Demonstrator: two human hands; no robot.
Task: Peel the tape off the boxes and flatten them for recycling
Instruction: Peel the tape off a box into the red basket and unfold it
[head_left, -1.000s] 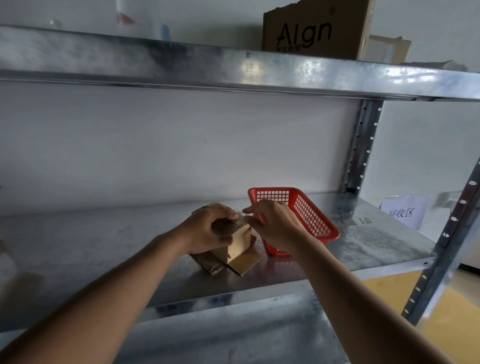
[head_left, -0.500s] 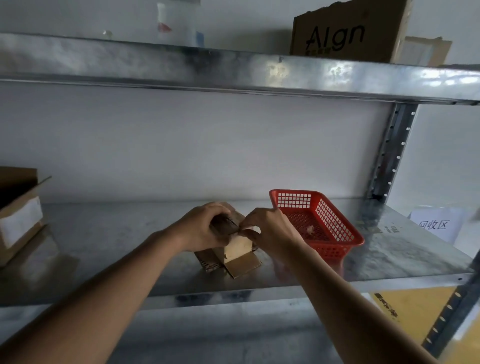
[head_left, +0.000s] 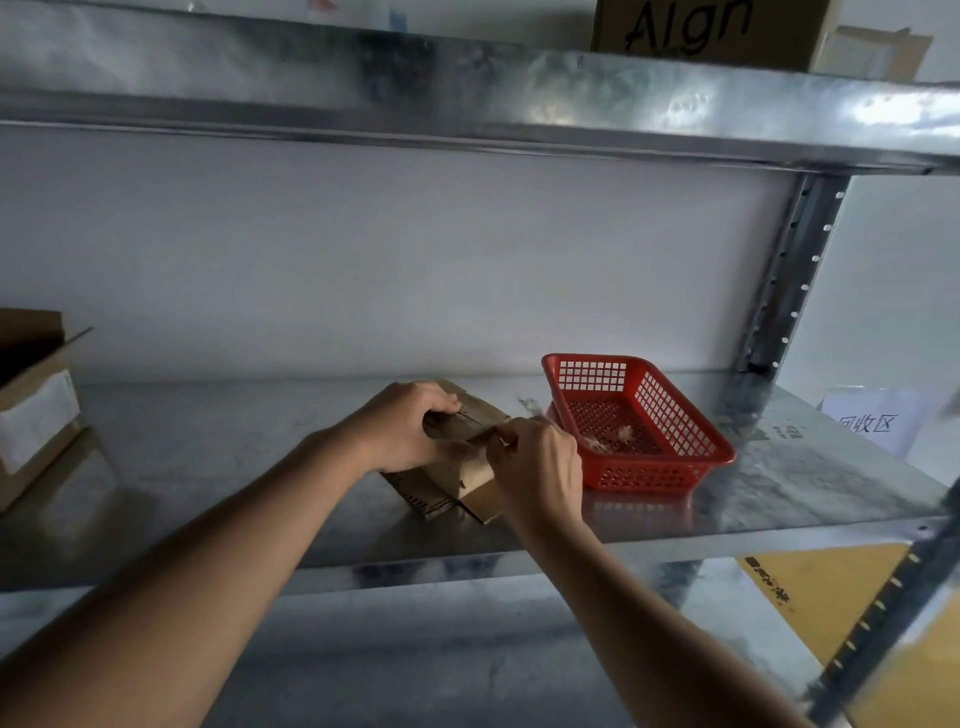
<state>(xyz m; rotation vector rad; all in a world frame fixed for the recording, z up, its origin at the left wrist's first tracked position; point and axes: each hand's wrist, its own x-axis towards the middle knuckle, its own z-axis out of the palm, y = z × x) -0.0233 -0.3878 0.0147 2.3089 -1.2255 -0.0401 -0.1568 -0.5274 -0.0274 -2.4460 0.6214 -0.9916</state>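
Observation:
A small brown cardboard box (head_left: 470, 470) stands on the metal shelf (head_left: 234, 467) with its lower flaps splayed out on the steel. My left hand (head_left: 402, 428) grips the box's top from the left. My right hand (head_left: 540, 467) is at the box's right top edge, with its fingertips pinching a strip of tape (head_left: 493, 435) there. Just right of the box is a red plastic basket (head_left: 670, 470) with a small crumpled scrap of tape (head_left: 615, 436) inside.
An open cardboard box (head_left: 31, 410) with a white label sits at the shelf's left end. Overhead, the upper shelf (head_left: 467, 98) carries a printed carton (head_left: 701, 31). A steel upright (head_left: 789, 275) rises at the right, beside a white paper sign (head_left: 872, 423).
My right hand has come down from above the box to its right top edge and pinches the tape. The view has swung left, bringing the open box on the left into sight.

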